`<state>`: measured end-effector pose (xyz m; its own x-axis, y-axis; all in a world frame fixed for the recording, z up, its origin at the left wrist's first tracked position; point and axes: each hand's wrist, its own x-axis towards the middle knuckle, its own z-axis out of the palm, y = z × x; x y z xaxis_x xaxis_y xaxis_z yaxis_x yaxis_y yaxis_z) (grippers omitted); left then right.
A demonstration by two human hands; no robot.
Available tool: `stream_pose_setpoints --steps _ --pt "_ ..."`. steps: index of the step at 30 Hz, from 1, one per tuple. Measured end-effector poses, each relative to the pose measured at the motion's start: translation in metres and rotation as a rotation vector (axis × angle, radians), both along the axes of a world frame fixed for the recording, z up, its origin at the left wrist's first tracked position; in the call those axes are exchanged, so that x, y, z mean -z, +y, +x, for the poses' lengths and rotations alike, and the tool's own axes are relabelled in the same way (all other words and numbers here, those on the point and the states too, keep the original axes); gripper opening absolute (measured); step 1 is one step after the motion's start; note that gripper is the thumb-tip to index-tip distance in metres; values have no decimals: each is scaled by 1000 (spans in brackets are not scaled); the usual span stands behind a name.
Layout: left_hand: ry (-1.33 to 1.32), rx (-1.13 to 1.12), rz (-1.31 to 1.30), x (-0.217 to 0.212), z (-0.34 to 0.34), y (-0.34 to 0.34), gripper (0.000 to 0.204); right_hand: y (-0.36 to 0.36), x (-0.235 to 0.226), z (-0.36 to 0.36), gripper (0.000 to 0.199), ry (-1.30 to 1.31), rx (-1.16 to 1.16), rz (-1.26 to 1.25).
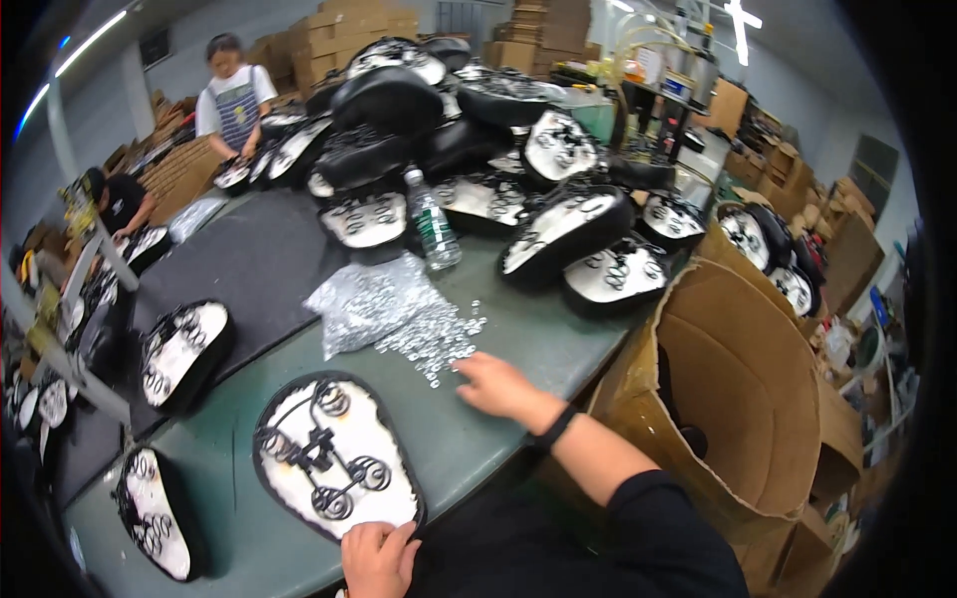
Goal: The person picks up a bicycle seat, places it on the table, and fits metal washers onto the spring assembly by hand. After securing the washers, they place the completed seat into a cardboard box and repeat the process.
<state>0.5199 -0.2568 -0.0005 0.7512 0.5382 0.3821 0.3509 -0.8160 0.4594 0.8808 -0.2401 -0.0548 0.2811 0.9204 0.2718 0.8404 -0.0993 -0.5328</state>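
An upturned bicycle saddle lies on the green table in front of me. Its underside is white with a black rim, and black coil springs and a metal frame are fitted on it. My left hand grips the saddle's near rim, fingers curled over the edge. At the right edge of a pile of small shiny metal pieces, my right hand has its fingers bent together. Whatever is between its fingertips is too small to make out. The pieces spill from a clear plastic bag.
Two more upturned saddles lie to the left. A heap of saddles rises at the back, with a water bottle before it. An open cardboard box stands right of the table. Two people work at the far left.
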Motion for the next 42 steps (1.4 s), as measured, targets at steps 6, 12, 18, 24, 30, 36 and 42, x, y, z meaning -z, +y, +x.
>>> stream_pose_setpoints --steps 6,12,18,24,30,36,42 --pt "87 25 -10 -5 7 5 22 26 30 -7 14 -146 20 -123" --pt "167 68 -71 -16 10 7 22 -13 16 -15 9 -38 22 -137" --pt "221 -80 10 -8 26 14 26 -57 28 -26 11 78 71 113" --pt "139 -242 15 9 46 2 38 -70 29 -12 9 29 64 261" --pt "70 -306 101 21 38 -4 39 -66 24 -17 14 170 28 227" --pt "18 -283 104 24 35 -2 39 -59 19 -19 8 100 78 145" --pt "-44 -220 68 27 32 2 39 -44 0 -13 12 170 205 -126"
